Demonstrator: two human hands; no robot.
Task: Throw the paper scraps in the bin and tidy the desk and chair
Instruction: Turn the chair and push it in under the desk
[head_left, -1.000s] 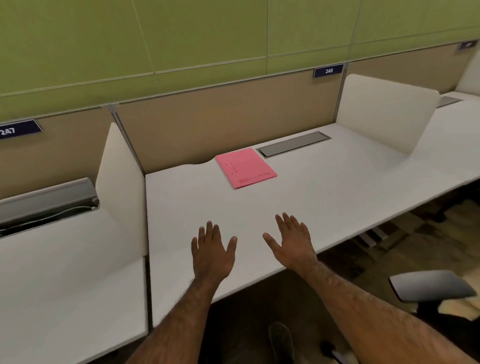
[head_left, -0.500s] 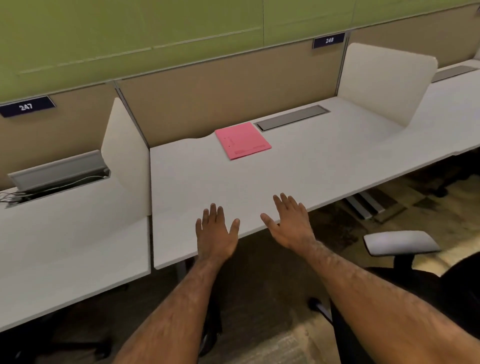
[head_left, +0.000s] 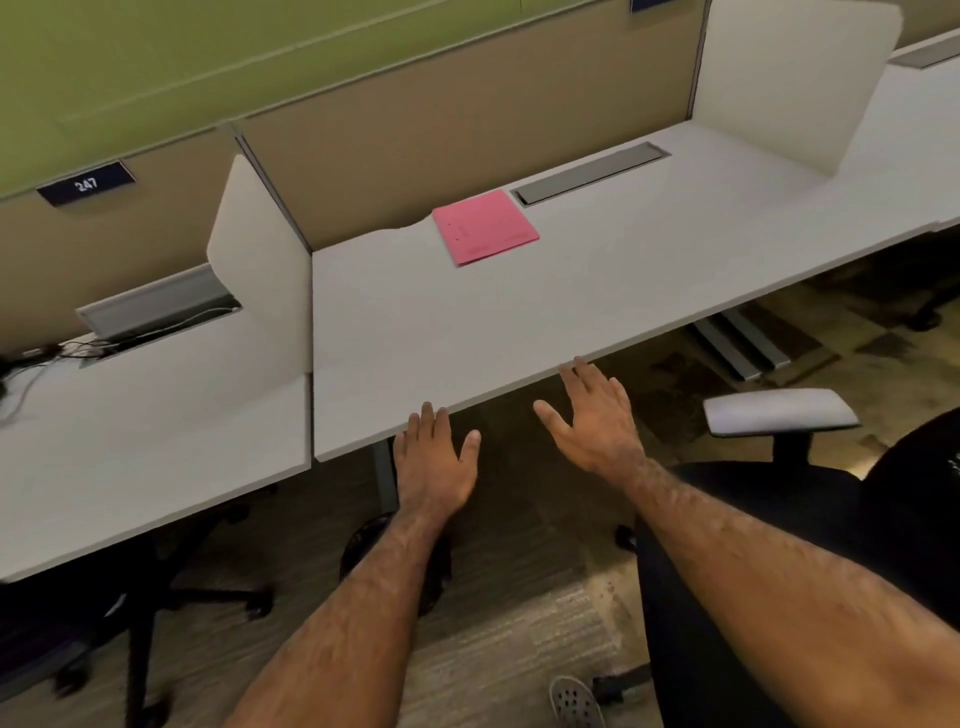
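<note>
The white desk (head_left: 519, 322) holds a pink folder (head_left: 484, 227) lying flat near its back edge. My left hand (head_left: 434, 460) hovers at the desk's front edge, palm down, fingers apart, empty. My right hand (head_left: 595, 418) is beside it, fingertips just at the desk edge, also spread and empty. A black office chair (head_left: 779, 519) with a grey armrest (head_left: 776, 413) stands to my right, below my right forearm. No paper scraps and no bin are in sight.
White side dividers (head_left: 260, 270) separate neighbouring desks. A grey cable tray lid (head_left: 589, 174) sits behind the folder; the left desk has an open cable tray (head_left: 156, 309) with wires. Another chair base (head_left: 156, 613) stands under the left desk. Desk legs (head_left: 737, 348) rest on the carpet.
Both hands have drawn back from over the desk top to its front edge. The view has pulled away and tilted down, bringing the chair on the right and the floor into sight.
</note>
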